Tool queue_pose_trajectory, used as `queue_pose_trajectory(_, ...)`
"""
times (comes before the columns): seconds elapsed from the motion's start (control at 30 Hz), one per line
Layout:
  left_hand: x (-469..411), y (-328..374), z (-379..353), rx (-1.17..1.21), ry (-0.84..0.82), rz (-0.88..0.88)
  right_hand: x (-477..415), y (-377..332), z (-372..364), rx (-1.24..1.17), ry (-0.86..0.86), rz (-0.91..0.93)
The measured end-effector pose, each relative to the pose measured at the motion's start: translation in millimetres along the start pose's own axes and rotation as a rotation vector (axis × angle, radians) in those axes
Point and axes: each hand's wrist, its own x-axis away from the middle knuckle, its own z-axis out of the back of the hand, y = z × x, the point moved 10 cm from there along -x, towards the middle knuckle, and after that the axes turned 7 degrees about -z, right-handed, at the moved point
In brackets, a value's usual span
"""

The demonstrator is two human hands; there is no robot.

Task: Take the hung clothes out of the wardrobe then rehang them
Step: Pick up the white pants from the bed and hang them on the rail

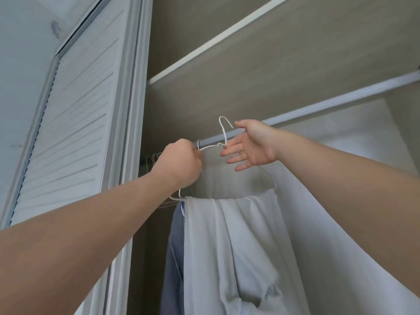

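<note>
On my feed the left edge is taken up by a louvred door [79,114], whose top and bottom run out of the picture. Just right of it, deep in the wardrobe's left corner, a bunch of bare wire hangers [154,159] is half hidden behind the left hand [179,164], and I can't count them. A blue garment [173,258] hangs below them, mostly covered by the pale cloth in front. The surface at the far right, under my view of the right forearm, is too washed out for me to tell cloth from the wardrobe's back.

Overhead, a shelf [250,71] slants across, and the rail [341,100] runs beneath it from the left corner up to the right edge.

The left hand is a closed fist gripping the left shoulder of a white wire hanger [224,137]; its fingertips are turned away from me. A pale grey garment [227,235] is draped over the hanger's bottom bar and drops out of frame. The hook stands above the rail, and I can't tell whether it catches it. The right hand [252,146] is spread wide, holding nothing, its fingertips just beside the hanger's neck.
</note>
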Motion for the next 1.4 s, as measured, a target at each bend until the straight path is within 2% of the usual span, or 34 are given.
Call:
queue_pose_trajectory(0.2, -51.0, -11.7, -14.5, -0.074, 0.079, 0.051, -52.5, -23.2, 10.5, -0.042, -0.006, 0.074)
queue_pose_trajectory(0.4, -92.8, -15.4, -44.1, -0.169, 0.073, 0.062, -104.4, -24.5, 30.4, -0.12, 0.016, 0.104)
queue_pose_trajectory(0.77, -87.6, -55.6, -103.0, -0.24, -0.07, 0.167, -186.3, 29.6, 5.3, -0.085, -0.035, -0.016)
queue_pose_trajectory(0.93, -80.9, -69.9, -101.4, -0.362, -0.1, 0.175, -194.5, 38.1, -5.1, -0.071, -0.118, -0.009)
queue_pose_trajectory(1.0, -79.8, -73.6, -101.3, -0.4, -0.119, 0.152, -195.2, 41.9, 6.4, -0.023, -0.057, -0.007)
queue_pose_trajectory(1.1, -77.8, -74.2, -100.4, -0.447, -0.126, 0.088, -194.9, 31.4, 30.1, 0.014, 0.246, 0.154)
queue_pose_trajectory(1.13, -78.0, -73.8, -98.8, -0.482, -0.114, 0.055, -193.4, 25.0, 27.1, 0.006, 0.288, 0.232)
queue_pose_trajectory(1.2, -78.7, -74.1, -96.3, -0.553, -0.097, 0.001, -192.0, 17.5, 3.1, 0.03, 0.248, 0.329)
queue_pose_trajectory(1.27, -79.1, -79.3, -96.6, -0.57, -0.117, -0.009, -199.2, 17.6, -24.6, 0.073, 0.181, 0.337)
queue_pose_trajectory(1.4, -75.2, -99.6, -98.6, -0.545, -0.191, 0.086, -226.0, 18.5, -52.3, 0.115, 0.148, 0.317)
